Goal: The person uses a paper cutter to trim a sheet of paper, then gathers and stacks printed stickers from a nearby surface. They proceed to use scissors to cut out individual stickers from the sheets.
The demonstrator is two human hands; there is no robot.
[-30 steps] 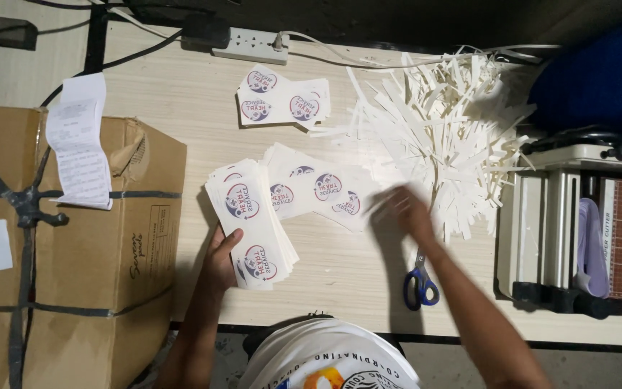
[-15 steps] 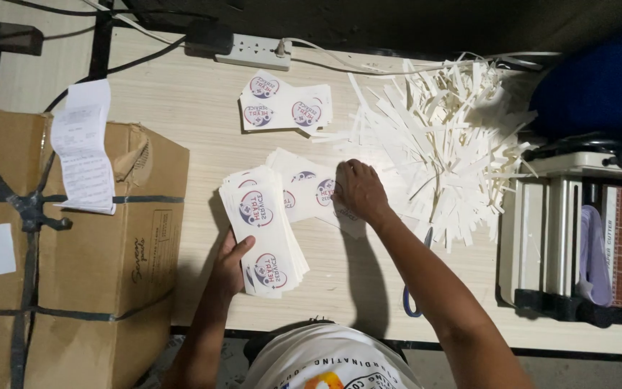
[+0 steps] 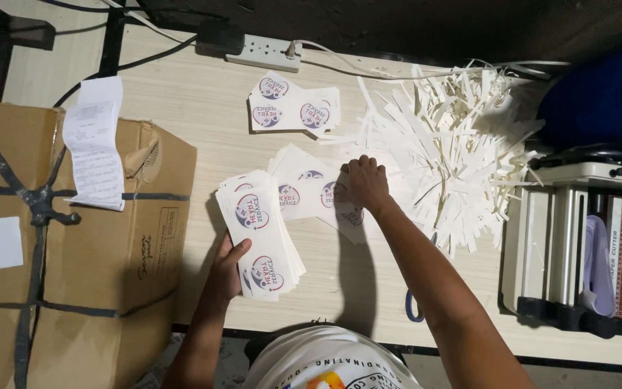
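On the wooden table (image 3: pixel 181 108), everything can be placed from the spread sheets (image 3: pixel 304 189) at its middle. Left of them, off the table edge, stands a big cardboard box (image 3: pixel 73 274) bound with black straps. Right of them lies a heap of white paper strips (image 3: pixel 448 151), and further right a paper cutter (image 3: pixel 584 252). Behind them is a small pile of sheets (image 3: pixel 293 108) and a white power strip (image 3: pixel 264 52). Just left of them is the stack of printed sheets (image 3: pixel 260 230), each with two round pictures.

The left hand (image 3: pixel 226 270) holds this stack at its near edge, thumb on top, fingers under; the grip is closed but looks gentle. The right hand (image 3: pixel 365 181) lies flat on the spread sheets, fingers bent down on the paper; whether it pinches one sheet cannot be told.

To do this well, the person should probably slide one sheet only, keep the stack edges even, and keep strips out from between sheets.
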